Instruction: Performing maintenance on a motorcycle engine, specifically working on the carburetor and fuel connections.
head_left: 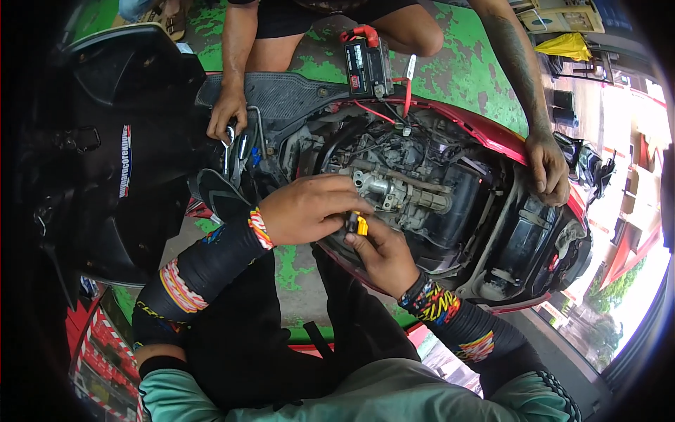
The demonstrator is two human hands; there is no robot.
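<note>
Clock centred on engine (404, 190), set inside scooter body (485, 135). Battery (357, 70) at 11, by body's far edge; leads (407, 98) run from it into the bay. Footboard (281, 102) at 10. Large panel (84, 211) at 9, farthest out; wrench (226, 160) at 9, nearer in, co-worker's hand (228, 112) on it. Co-worker's other hand (548, 169) at 3, on body rim. Left hand (309, 211) between 8 and 9, right hand (387, 259) between 6 and 7; connector (361, 225) at 8, between them.
</note>
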